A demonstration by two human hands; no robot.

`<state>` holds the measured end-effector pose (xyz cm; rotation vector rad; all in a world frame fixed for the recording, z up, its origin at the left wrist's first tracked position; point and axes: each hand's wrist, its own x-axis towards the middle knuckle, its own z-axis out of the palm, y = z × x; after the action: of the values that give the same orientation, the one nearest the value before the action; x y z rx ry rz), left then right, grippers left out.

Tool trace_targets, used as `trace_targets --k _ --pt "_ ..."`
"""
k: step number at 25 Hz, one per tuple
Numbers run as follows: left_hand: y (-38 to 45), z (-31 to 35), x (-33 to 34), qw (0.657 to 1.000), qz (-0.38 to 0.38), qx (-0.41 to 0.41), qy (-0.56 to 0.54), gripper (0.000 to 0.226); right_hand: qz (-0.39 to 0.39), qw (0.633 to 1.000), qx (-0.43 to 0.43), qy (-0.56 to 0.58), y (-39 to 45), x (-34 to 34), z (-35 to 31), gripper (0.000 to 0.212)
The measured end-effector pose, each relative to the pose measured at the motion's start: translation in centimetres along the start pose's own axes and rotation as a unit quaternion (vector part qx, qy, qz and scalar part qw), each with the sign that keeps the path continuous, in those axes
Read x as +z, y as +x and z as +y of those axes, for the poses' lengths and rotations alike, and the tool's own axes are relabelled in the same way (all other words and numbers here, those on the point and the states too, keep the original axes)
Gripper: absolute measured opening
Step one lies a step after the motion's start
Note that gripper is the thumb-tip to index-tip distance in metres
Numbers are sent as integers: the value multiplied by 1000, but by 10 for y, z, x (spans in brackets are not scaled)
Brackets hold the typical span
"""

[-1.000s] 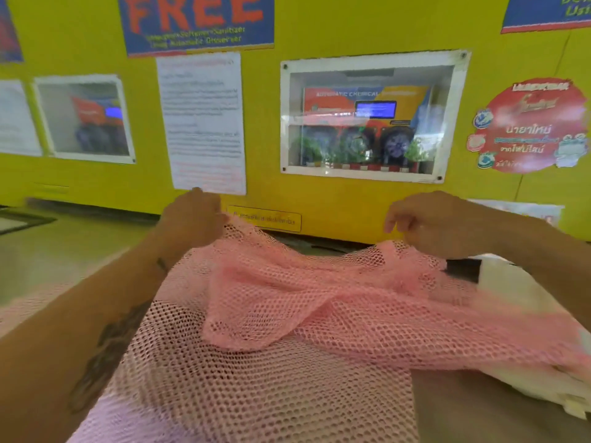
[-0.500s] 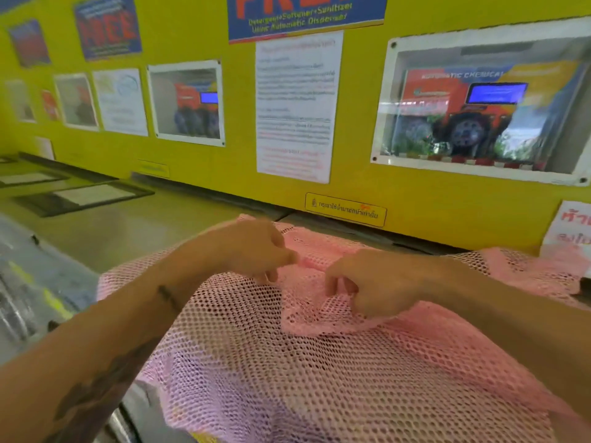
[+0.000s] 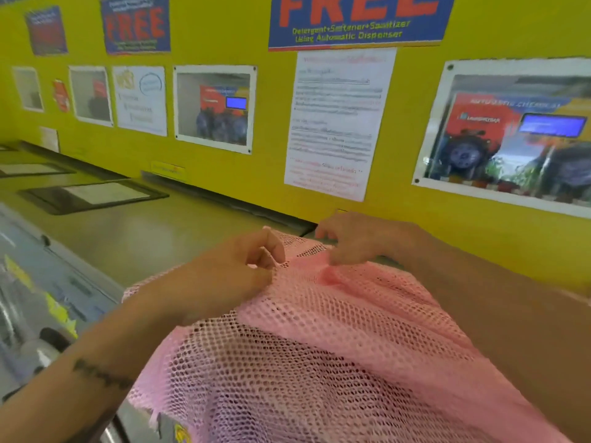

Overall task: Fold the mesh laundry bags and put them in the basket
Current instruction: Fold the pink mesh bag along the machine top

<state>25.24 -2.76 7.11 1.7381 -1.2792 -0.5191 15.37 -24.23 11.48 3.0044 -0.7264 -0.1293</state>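
Note:
A pink mesh laundry bag (image 3: pixel 319 356) lies spread over the top of a washing machine, folded over itself near its far edge. My left hand (image 3: pixel 236 270) pinches the mesh at the far left corner of the fold. Just right of it, my right hand (image 3: pixel 355 238) grips the same far edge, close to the yellow wall. Both hands are only a few centimetres apart. No basket is in view.
A yellow wall (image 3: pixel 224 33) with posters and framed windows stands right behind the hands. The machine top (image 3: pixel 144 231) stretches away to the left, with a dark framed panel (image 3: pixel 92 196) on it. A washer's front and door (image 3: pixel 28 314) show at the lower left.
My hands came together from wide apart and now hold the bag's far edge side by side. The view swung left and the bag's far part got folded over.

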Motion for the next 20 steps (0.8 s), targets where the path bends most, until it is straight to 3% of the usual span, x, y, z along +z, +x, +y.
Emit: trace_targets --k 2,3,5,7,8,10,12,17,20 --pt "-6 -10 -13 1000 -8 -9 -15 28 -27 998 5 -62 31 14 -1 26" --pt "-9 -15 -22 999 -5 -16 -30 27 2 998 8 -66 42 13 1 23" --pt "-15 -23 -45 997 28 -21 -66 23 122 992 36 -14 62 -3 4 16" --pt "-19 -35 -70 992 90 -34 -80 20 258 961 85 52 79 -18 6 21" --pt "-20 -41 -81 989 119 -51 -78 22 280 953 103 59 86 -21 7 22" --pt "-25 -56 -98 983 153 -96 -32 22 234 966 105 16 100 -15 3 24" --pt "-35 -70 -108 980 141 -138 26 20 194 975 106 -17 113 3 -3 22" --pt "-58 -85 -134 975 114 -190 8 15 286 951 111 44 144 -2 -20 20" --pt "-62 -110 -135 954 108 -246 132 17 123 986 47 101 155 11 -40 38"
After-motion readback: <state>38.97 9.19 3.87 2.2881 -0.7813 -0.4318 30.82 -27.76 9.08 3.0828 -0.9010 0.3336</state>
